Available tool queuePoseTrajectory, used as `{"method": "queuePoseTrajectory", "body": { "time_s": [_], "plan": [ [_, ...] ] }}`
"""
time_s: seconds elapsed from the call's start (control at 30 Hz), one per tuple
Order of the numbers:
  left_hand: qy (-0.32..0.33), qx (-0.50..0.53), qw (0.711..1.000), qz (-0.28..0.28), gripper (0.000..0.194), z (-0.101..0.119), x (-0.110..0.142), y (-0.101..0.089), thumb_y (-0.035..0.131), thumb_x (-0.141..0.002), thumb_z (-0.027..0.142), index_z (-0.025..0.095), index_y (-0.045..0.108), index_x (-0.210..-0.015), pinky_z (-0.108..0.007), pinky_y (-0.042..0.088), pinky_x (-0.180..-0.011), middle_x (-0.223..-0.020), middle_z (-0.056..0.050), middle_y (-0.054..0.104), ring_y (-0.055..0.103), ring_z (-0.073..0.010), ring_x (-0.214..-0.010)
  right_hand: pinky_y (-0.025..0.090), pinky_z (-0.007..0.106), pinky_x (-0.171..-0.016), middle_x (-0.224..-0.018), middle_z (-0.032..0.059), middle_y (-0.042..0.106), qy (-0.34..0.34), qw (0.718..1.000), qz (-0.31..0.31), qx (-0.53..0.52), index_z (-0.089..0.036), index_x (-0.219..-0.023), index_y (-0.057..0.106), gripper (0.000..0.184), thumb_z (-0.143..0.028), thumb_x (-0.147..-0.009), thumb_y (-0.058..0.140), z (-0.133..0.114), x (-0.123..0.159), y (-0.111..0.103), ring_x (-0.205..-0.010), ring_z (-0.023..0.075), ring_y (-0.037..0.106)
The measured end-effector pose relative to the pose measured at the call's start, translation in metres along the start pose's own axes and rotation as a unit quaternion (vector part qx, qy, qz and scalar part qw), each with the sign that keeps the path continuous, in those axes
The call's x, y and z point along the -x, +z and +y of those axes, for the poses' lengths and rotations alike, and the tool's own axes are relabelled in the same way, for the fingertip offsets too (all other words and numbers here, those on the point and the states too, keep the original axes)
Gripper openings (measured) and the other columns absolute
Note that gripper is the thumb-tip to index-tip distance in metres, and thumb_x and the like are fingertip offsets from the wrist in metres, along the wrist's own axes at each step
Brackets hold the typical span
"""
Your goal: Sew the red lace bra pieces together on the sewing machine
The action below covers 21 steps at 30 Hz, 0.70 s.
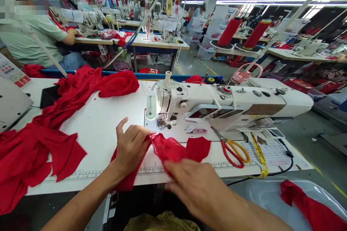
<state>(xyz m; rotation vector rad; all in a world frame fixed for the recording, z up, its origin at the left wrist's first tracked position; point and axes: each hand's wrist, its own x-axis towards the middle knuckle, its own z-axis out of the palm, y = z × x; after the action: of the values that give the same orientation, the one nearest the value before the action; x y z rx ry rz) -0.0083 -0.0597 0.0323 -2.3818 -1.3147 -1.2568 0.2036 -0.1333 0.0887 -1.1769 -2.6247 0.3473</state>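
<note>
My left hand [131, 148] is closed on a red fabric piece [127, 181], its fingertips pinching the cloth just in front of the sewing machine's needle area. The thumb sticks up, and part of the cloth hangs over the table's front edge. A gathered red stretch of fabric [173, 148] runs rightward from those fingertips across the printed ruler. Over its near side is my right hand [189, 180], smeared by motion, so whether its fingers grip the cloth is unclear. The white sewing machine [238, 103] stands just beyond, its presser foot [162, 124] lit and close to the cloth.
Scissors [230, 148], a yellow tape measure [260, 157] and a small pink-handled tool [199, 131] lie right of the cloth. Red fabric heaps [29, 151] cover the table's left. A clear plastic bin [260, 195] sits lower right. A co-worker [40, 32] sits at another machine.
</note>
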Motion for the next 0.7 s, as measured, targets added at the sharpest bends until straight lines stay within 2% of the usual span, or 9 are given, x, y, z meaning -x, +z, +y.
{"method": "queuePoseTrajectory", "body": {
  "time_s": [0.03,0.07,0.13,0.2,0.27,0.4,0.5,0.6,0.7],
  "plan": [
    [0.003,0.015,1.000,0.021,0.015,0.000,0.001,-0.004,0.050,-0.093,0.011,0.023,0.057,-0.088,-0.053,0.027,-0.115,-0.079,0.004,0.066,0.061,-0.0134,-0.072,0.044,0.032,-0.059,-0.086,0.0034,0.073,-0.035,0.997,-0.019,-0.060,-0.027,-0.118,0.061,0.020,-0.029,-0.099,0.054,-0.004,0.003,-0.003,-0.072,0.0196,0.065],
    [0.006,0.032,0.999,0.030,0.016,0.001,0.002,-0.006,0.051,-0.092,0.010,0.023,0.057,-0.088,-0.053,0.027,-0.115,-0.078,0.005,0.066,0.061,-0.0130,-0.072,0.047,0.029,-0.062,-0.086,0.0009,0.073,-0.055,0.992,-0.013,-0.113,-0.029,-0.117,0.062,0.020,-0.027,-0.099,0.054,-0.007,0.004,-0.005,-0.073,0.0172,0.066],
    [0.009,0.062,0.997,0.034,0.018,0.002,0.005,-0.010,0.050,-0.089,0.007,0.023,0.057,-0.087,-0.054,0.027,-0.116,-0.077,0.005,0.065,0.061,-0.0125,-0.072,0.050,0.026,-0.070,-0.090,-0.0008,0.073,-0.046,0.981,0.076,-0.171,-0.030,-0.116,0.063,0.022,-0.020,-0.099,0.053,-0.005,-0.001,-0.002,-0.080,0.0144,0.067],
    [0.010,0.091,0.995,0.035,0.020,0.004,0.009,-0.012,0.048,-0.088,0.005,0.023,0.057,-0.085,-0.055,0.028,-0.116,-0.077,0.005,0.063,0.061,-0.0123,-0.073,0.051,0.028,-0.080,-0.099,0.0022,0.072,-0.021,0.966,0.196,-0.168,-0.027,-0.115,0.063,0.023,-0.016,-0.098,0.053,0.002,-0.011,0.007,-0.090,0.0161,0.066],
    [0.006,0.117,0.993,0.031,0.021,0.007,0.013,-0.014,0.048,-0.086,0.003,0.023,0.057,-0.086,-0.055,0.030,-0.115,-0.077,0.005,0.062,0.061,-0.0122,-0.074,0.051,0.032,-0.086,-0.107,0.0055,0.069,-0.022,0.957,0.247,-0.152,-0.025,-0.116,0.064,0.024,-0.016,-0.096,0.056,0.009,-0.024,0.017,-0.099,0.0191,0.064],
    [-0.010,0.166,0.986,0.001,0.023,0.007,0.019,-0.018,0.049,-0.084,0.001,0.023,0.056,-0.088,-0.055,0.030,-0.114,-0.078,0.006,0.061,0.060,-0.0114,-0.074,0.052,0.034,-0.089,-0.110,0.0057,0.068,-0.044,0.956,0.217,-0.193,-0.025,-0.117,0.064,0.025,-0.016,-0.096,0.055,0.017,-0.040,0.029,-0.102,0.0192,0.063],
    [-0.033,0.196,0.980,-0.019,0.027,0.003,0.022,-0.019,0.046,-0.080,-0.002,0.023,0.055,-0.088,-0.053,0.029,-0.116,-0.079,0.007,0.060,0.060,-0.0105,-0.074,0.052,0.032,-0.087,-0.107,0.0039,0.072,-0.051,0.956,0.162,-0.241,-0.025,-0.114,0.065,0.022,-0.017,-0.097,0.054,0.020,-0.046,0.029,-0.100,0.0178,0.065],
    [-0.058,0.226,0.972,-0.031,0.030,0.000,0.024,-0.020,0.046,-0.077,-0.003,0.023,0.053,-0.089,-0.049,0.032,-0.115,-0.080,0.007,0.060,0.059,-0.0101,-0.073,0.051,0.030,-0.083,-0.102,0.0030,0.073,-0.065,0.959,0.130,-0.245,-0.024,-0.112,0.066,0.021,-0.016,-0.098,0.053,0.022,-0.051,0.027,-0.094,0.0163,0.066],
    [-0.118,0.193,0.974,0.015,0.023,0.006,0.030,-0.027,0.053,-0.082,0.003,0.023,0.054,-0.094,-0.038,0.045,-0.099,-0.089,0.003,0.061,0.059,-0.0142,-0.085,0.048,0.027,-0.074,-0.090,0.0030,0.072,-0.065,0.969,0.147,-0.190,-0.021,-0.106,0.066,0.018,-0.016,-0.097,0.051,0.021,-0.056,0.026,-0.082,0.0153,0.064]
  ]
}}
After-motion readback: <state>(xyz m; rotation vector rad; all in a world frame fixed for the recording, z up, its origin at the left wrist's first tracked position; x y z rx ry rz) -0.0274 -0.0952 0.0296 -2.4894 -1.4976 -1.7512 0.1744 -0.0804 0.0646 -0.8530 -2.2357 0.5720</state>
